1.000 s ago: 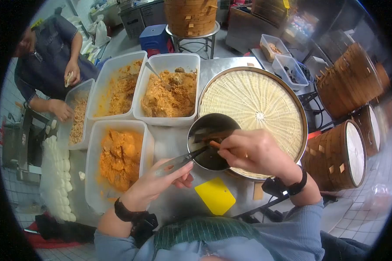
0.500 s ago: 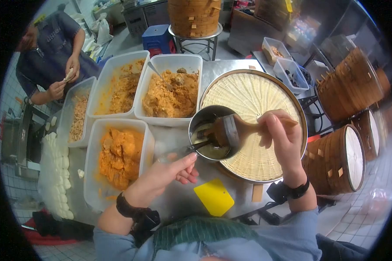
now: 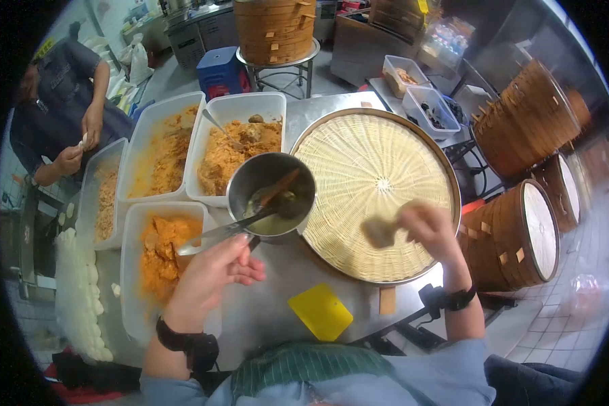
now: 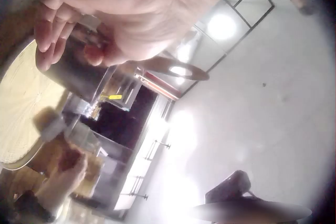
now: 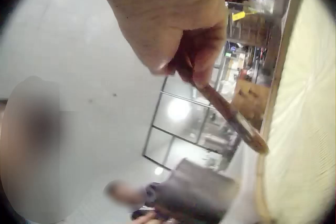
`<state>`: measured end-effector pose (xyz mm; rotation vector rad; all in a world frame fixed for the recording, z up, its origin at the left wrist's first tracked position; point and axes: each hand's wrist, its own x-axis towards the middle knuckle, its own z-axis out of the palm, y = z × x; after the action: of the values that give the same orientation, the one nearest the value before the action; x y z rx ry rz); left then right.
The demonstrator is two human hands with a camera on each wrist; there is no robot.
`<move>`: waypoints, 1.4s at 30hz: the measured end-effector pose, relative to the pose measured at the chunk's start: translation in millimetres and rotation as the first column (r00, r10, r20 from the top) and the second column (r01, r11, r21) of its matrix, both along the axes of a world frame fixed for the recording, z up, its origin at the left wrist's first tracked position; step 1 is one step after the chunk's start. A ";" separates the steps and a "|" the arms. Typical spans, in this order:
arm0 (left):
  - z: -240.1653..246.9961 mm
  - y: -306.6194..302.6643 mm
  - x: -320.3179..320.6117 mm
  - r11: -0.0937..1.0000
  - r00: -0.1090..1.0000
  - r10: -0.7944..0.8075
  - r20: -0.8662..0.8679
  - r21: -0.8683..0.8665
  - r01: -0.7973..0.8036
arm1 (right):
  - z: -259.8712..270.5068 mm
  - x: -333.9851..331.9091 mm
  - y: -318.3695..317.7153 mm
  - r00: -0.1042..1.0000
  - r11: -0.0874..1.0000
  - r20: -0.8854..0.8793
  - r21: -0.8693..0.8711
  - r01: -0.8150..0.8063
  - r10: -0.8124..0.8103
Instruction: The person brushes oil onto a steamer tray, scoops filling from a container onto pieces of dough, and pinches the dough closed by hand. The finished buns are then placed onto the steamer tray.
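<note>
My left hand (image 3: 213, 277) grips a small metal pot (image 3: 239, 177) by its handle, in front of the filling tubs. A little yellowish liquid lies in the pot, and a spoon (image 3: 216, 233) leans in it with its handle out over the rim on the left. My right hand (image 3: 426, 227) holds a flat brush (image 3: 379, 232), blurred, over the woven steamer mat (image 3: 352, 155). In the right wrist view the fingers pinch the wooden handle of the brush (image 5: 231, 113), its bristles close to the round frame's edge.
Left of the pot are tubs of orange filling (image 3: 166, 240) and a tub of chopped pieces (image 3: 106, 196). Pale dough pieces (image 3: 81, 291) line the left edge. A yellow scraper (image 3: 320, 312) lies in front. Stacked bamboo steamers (image 3: 511, 237) stand right. Another person (image 3: 68, 101) works at far left.
The brush has come out of the pot and moved right, over the mat, with my right hand. My left hand has carried the pot leftward, off the mat's edge and toward the tubs.
</note>
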<state>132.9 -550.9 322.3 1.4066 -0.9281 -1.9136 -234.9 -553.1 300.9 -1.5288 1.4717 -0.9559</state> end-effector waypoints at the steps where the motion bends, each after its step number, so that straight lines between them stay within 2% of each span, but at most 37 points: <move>1: 0.2 0.6 3.3 1.000 1.000 -0.004 -0.001 -0.002 0.004 | -9.1 -2.5 -7.3 0.961 0.976 -0.179 0.095 -0.196 0.211; 2: 2.1 1.3 5.5 1.000 1.000 0.020 0.010 -0.013 -0.020 | -7.0 5.8 -16.4 0.871 0.923 -0.305 0.133 -0.361 0.384; 3: 3.4 1.6 7.1 0.999 0.999 0.045 0.021 -0.026 -0.044 | -5.0 17.7 -28.5 0.791 0.880 -0.387 0.164 -0.446 0.473; 4: 3.5 2.5 8.1 0.999 0.999 0.044 0.022 -0.031 -0.044 | -21.3 23.1 -48.4 0.772 0.848 -0.352 0.200 -0.491 0.530; 5: 3.6 4.0 9.1 0.997 0.997 0.070 0.034 -0.038 -0.068 | -13.9 36.7 -69.5 0.797 0.800 -0.210 0.371 -0.471 0.567; 7: 5.0 6.9 8.8 0.994 0.994 0.095 0.056 -0.054 -0.092 | -41.4 45.6 -118.0 0.861 0.835 -0.047 0.273 -0.477 0.507; 9: 6.8 8.9 8.5 0.990 0.990 0.131 0.049 -0.057 -0.129 | -74.6 48.2 -174.7 0.919 0.908 0.158 0.165 -0.385 0.361; 10: 8.2 10.4 8.6 0.989 0.989 0.136 0.058 -0.066 -0.132 | -72.8 52.2 -191.6 0.972 0.971 0.176 0.151 -0.184 0.157; 11: 9.8 12.1 8.8 0.986 0.984 0.159 0.082 -0.060 -0.154 | -78.6 45.3 -214.2 0.980 0.993 0.192 0.101 -0.069 0.048; 13: 11.9 14.2 9.4 0.983 0.978 0.179 0.107 -0.048 -0.175 | -90.4 19.3 -250.9 0.933 0.956 0.209 0.041 0.292 -0.294; 14: 13.5 15.1 10.3 0.979 0.973 0.200 0.117 -0.057 -0.194 | -83.4 -2.9 -255.0 0.895 0.895 -0.024 -0.022 0.446 -0.446; 15: 14.2 16.6 12.1 0.975 0.968 0.219 0.125 -0.062 -0.212 | -126.9 -51.5 -282.4 0.827 0.825 0.001 -0.084 0.560 -0.562; 16: 12.8 18.0 15.0 0.977 0.969 0.214 0.121 -0.051 -0.209 | -112.8 -64.6 -267.0 0.681 0.672 0.029 -0.136 0.728 -0.732; 17: 10.0 19.0 18.8 0.976 0.970 0.216 0.115 -0.066 -0.210 | -116.8 -101.1 -263.6 0.575 0.583 -0.094 -0.111 0.805 -0.812; 19: 6.9 19.3 25.9 0.977 0.974 0.207 0.096 -0.072 -0.201 | -93.7 -125.8 -221.9 0.436 0.445 -0.093 -0.243 0.862 -0.895; 21: 6.8 19.7 32.2 0.977 0.976 0.214 0.041 -0.022 -0.213 | -97.1 -160.2 -201.3 0.287 0.371 -0.293 -0.289 0.883 -0.912; 22: 6.1 20.1 33.4 0.979 0.979 0.202 0.032 -0.015 -0.201 | -87.9 -149.5 -192.4 0.213 0.351 -0.381 -0.341 0.872 -0.900; 23: 6.1 20.0 33.6 0.979 0.977 0.206 0.047 -0.022 -0.205 | -90.2 -143.2 -193.4 0.193 0.336 -0.380 -0.359 0.871 -0.905; 24: 6.4 18.8 33.0 0.978 0.976 0.208 0.066 -0.036 -0.206 | -94.2 -132.2 -198.5 0.187 0.370 -0.406 -0.438 0.820 -0.895; 25: 6.9 17.9 32.4 0.981 0.980 0.189 0.065 -0.042 -0.187 | -81.5 -101.3 -196.5 0.259 0.470 -0.464 -0.425 0.774 -0.847; 26: 7.4 18.0 32.0 0.981 0.977 0.192 0.089 -0.055 -0.187 | -71.8 -68.6 -194.4 0.467 0.569 -0.336 -0.351 0.744 -0.818; 27: 7.7 17.9 30.2 0.981 0.975 0.189 0.113 -0.067 -0.182 | -109.2 -67.5 -216.0 0.638 0.665 -0.201 -0.318 0.676 -0.744; 28: 8.4 18.8 27.9 0.986 0.981 0.157 0.114 -0.069 -0.150 | -97.4 -22.2 -198.0 0.759 0.753 -0.121 -0.294 0.588 -0.640; 29: 9.7 20.3 26.1 0.982 0.980 0.172 0.103 -0.094 -0.162 | -98.0 12.2 -195.6 0.833 0.830 -0.037 -0.119 0.545 -0.553; 30: 11.2 20.6 24.5 0.977 0.977 0.190 0.093 -0.116 -0.179 | -87.5 43.3 -175.0 0.904 0.905 0.058 0.005 0.425 -0.424; 31: 11.6 20.7 23.4 0.981 0.981 0.169 0.096 -0.114 -0.158 | -79.2 64.7 -155.7 0.951 0.953 0.061 0.014 0.301 -0.302; 32: 12.2 22.0 23.4 0.981 0.983 0.169 0.069 -0.110 -0.160 | -67.8 68.2 -137.3 0.979 0.978 0.093 0.121 0.169 -0.181; 33: 12.7 24.1 24.4 0.981 0.984 0.171 0.041 -0.104 -0.166 | -57.9 71.0 -122.7 0.989 0.975 0.139 0.223 0.027 -0.059; 34: 11.4 26.1 26.6 0.983 0.987 0.158 0.041 -0.098 -0.154 | -51.1 62.3 -107.6 0.989 0.965 0.131 0.260 0.032 -0.068; 35: 9.9 27.3 28.5 0.982 0.986 0.161 0.038 -0.104 -0.156 | -58.1 41.6 -98.5 0.986 0.960 0.118 0.267 0.085 -0.120; 36: 9.0 29.2 30.9 0.981 0.986 0.166 0.034 -0.111 -0.161 | -54.9 14.8 -93.0 0.972 0.924 -0.045 0.304 0.232 -0.229; 37: 9.0 31.7 33.3 0.981 0.986 0.163 0.029 -0.107 -0.159 | -48.9 -20.1 -93.0 0.922 0.844 -0.202 0.373 0.385 -0.332; 38: 8.9 34.9 35.1 0.980 0.985 0.170 0.031 -0.109 -0.166 | -60.9 -57.2 -80.0 0.832 0.818 -0.094 0.152 0.555 -0.547; 39: 8.7 38.8 37.1 0.978 0.983 0.179 0.033 -0.112 -0.174 | -65.3 -97.4 -67.8 0.791 0.796 -0.109 0.004 0.606 -0.602; 40: 6.0 42.1 40.1 0.977 0.983 0.184 0.027 -0.112 -0.180 | -55.8 -114.7 -54.1 0.715 0.742 -0.215 -0.092 0.664 -0.666; 41: 1.2 44.4 44.0 0.969 0.977 0.209 0.045 -0.146 -0.200 | -37.1 -119.1 -41.2 0.624 0.730 -0.450 -0.098 0.676 -0.639; 42: -2.5 48.0 47.2 0.959 0.970 0.234 0.065 -0.179 -0.220 | -40.7 -120.0 -34.3 0.519 0.769 -0.621 -0.228 0.598 -0.588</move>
<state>180.1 -502.9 319.8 1.4351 -0.9046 -1.5774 -354.9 -587.4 260.1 -1.4265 2.6557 -0.7645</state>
